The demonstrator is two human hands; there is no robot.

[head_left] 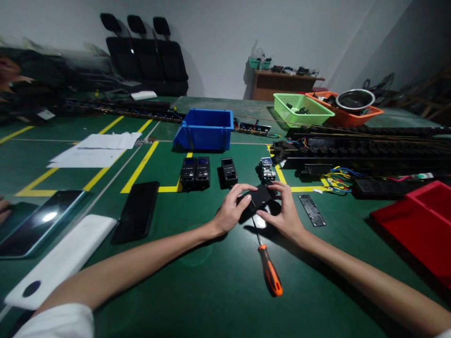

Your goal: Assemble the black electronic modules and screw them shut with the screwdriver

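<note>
A small black plastic housing (262, 197) is held between my two hands, just above the green table. My left hand (230, 209) grips its left end with thumb and fingers. Its right end is pinched by my right hand (286, 211). Below it lies a screwdriver (269, 272) with an orange and black handle, its shaft pointing toward the housing. Right behind the housing is a small circuit board with a screen (267, 168). A flat black cover plate (312, 210) rests to the right of my right hand. One black device with a display (229, 172) stands beyond my left hand.
Two similar black devices (195, 172) stand near a blue bin (207, 131). Left are a black phone (136, 211), a white bar (61, 263) and papers (93, 148). Right are a red bin (416, 225), loose wires (340, 178) and long black rails (352, 162). Another person's hand (3, 209) shows far left.
</note>
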